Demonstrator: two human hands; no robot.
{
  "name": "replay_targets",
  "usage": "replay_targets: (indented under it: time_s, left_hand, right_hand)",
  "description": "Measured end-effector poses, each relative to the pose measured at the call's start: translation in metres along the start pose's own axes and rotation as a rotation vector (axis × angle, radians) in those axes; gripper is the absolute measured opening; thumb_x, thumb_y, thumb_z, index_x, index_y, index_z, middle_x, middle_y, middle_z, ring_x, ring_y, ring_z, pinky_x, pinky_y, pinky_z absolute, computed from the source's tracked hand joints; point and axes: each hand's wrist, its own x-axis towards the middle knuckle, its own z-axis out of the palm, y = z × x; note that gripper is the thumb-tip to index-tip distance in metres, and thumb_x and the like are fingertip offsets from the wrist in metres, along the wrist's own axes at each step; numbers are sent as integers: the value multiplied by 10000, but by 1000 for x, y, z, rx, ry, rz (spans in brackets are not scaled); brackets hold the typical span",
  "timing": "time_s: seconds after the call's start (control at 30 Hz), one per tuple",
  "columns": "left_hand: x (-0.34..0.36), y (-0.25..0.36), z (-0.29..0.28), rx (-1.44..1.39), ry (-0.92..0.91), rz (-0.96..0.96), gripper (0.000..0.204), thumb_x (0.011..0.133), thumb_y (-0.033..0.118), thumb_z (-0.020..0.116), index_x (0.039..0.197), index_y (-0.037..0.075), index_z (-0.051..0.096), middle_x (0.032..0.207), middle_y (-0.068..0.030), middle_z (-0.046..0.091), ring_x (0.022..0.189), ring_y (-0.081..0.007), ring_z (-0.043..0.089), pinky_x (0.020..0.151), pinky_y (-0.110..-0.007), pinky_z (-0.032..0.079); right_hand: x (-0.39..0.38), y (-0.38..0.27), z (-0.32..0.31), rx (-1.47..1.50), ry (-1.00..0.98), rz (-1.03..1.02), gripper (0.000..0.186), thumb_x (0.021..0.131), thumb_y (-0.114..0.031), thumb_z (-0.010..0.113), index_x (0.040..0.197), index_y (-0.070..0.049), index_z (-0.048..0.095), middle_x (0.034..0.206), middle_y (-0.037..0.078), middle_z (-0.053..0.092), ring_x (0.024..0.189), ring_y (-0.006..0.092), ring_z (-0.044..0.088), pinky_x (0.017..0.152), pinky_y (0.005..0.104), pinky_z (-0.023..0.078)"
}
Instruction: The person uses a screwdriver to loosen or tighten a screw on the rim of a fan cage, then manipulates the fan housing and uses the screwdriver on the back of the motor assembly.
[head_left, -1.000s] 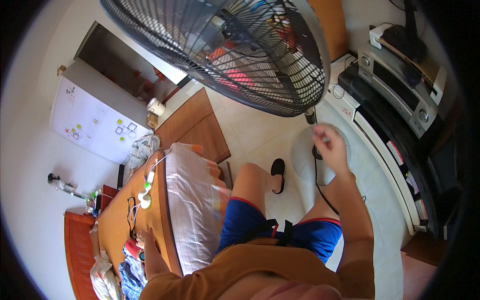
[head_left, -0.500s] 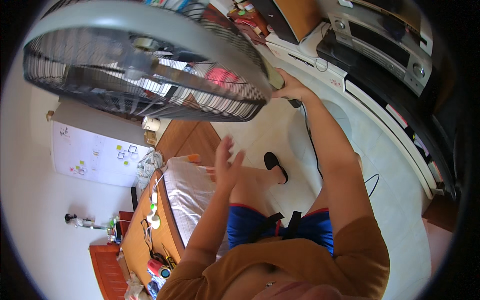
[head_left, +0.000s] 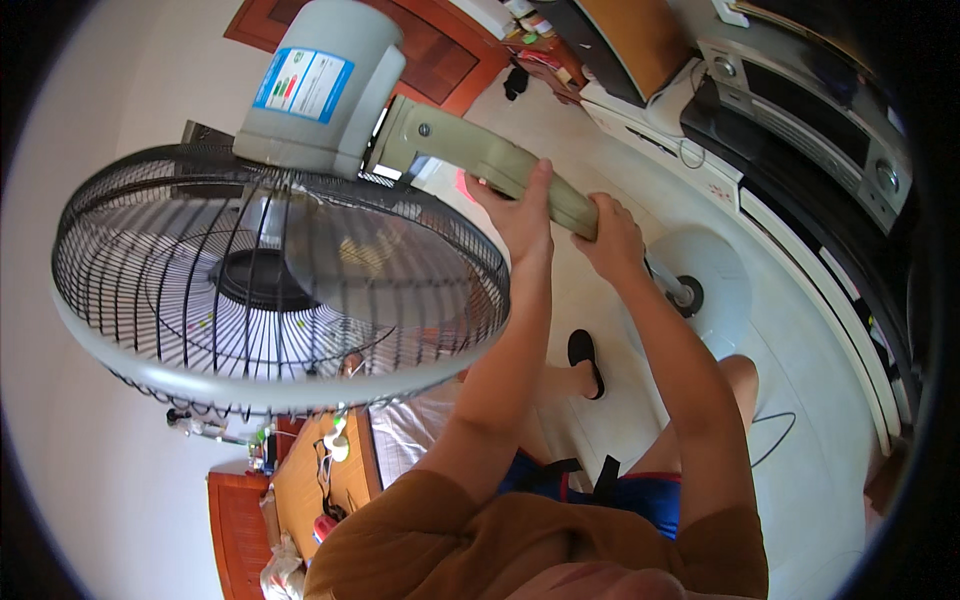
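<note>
A large pedestal fan leans in front of me, with its round wire cage [head_left: 250, 390] at the left. Behind the cage sits the grey motor housing [head_left: 345, 60] with a blue and white label. A greenish-grey neck [head_left: 450, 140] runs from the housing down to the right. My left hand [head_left: 522, 220] grips the neck near its middle, thumb on top; its other fingers are partly hidden. Just below it, my right hand [head_left: 612, 242] is wrapped round the neck's lower end. The pole passes beyond that hand to the round pale base [head_left: 725, 290] on the floor.
A long white TV cabinet [head_left: 800, 255] curves along the right, with a silver audio unit [head_left: 800, 115] on it. At the lower left stand a bed [head_left: 405, 430] and a wooden desk [head_left: 300, 500]. A dark cable [head_left: 775, 440] lies on the tiles. A red-brown door [head_left: 440, 60] is at the back.
The fan head has turned and tilted, bringing its motor housing and label into view. My left hand has moved up from open air onto the neck. My right hand still holds the neck.
</note>
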Motion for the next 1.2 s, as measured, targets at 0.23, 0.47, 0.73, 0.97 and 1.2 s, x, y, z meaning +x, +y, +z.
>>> replay_targets:
  time_s: [0.23, 0.47, 0.73, 0.97, 1.2]
  left_hand:
    - [-22, 8, -65, -219, -128, 27, 712, 721, 21, 713, 1304, 22, 305, 1134, -80, 483, 1018, -187, 495, 894, -315, 413]
    - [-49, 28, -125, -290, -152, -142, 502, 736, 71, 718, 1157, 5, 453, 1051, -81, 543, 973, -185, 533, 845, -328, 443]
    - [-59, 44, -167, -263, -70, -98, 623, 719, 151, 706, 1241, 5, 399, 1139, -111, 507, 1065, -214, 493, 905, -342, 412]
    - [-56, 62, -189, -319, 147, 88, 740, 766, 300, 694, 1338, 32, 308, 1312, -110, 389, 1179, -270, 435, 997, -431, 370]
    - [-72, 61, -217, -369, 17, -3, 825, 688, 387, 773, 1332, 121, 330, 1282, -117, 408, 1171, -330, 440, 984, -499, 380]
  right_hand:
    - [-43, -20, -19, -53, 5, -327, 690, 617, -212, 761, 1214, -81, 439, 1146, 107, 525, 1086, 312, 482, 913, 421, 390]
    - [-49, -39, -26, 194, -343, -519, 795, 596, -225, 756, 1290, -54, 407, 1161, 153, 490, 1070, 332, 474, 918, 427, 381]
    - [-81, -56, 13, 132, -291, -543, 785, 604, -229, 745, 1297, -60, 419, 1163, 146, 474, 1064, 336, 466, 901, 450, 363]
    - [-99, -79, 27, 83, -305, -578, 780, 594, -258, 772, 1278, -63, 452, 1156, 132, 479, 1078, 313, 458, 912, 450, 340]
    - [-105, -70, 24, 111, -391, -610, 772, 592, -318, 789, 1247, -60, 475, 1146, 150, 469, 1063, 321, 456, 893, 461, 345]
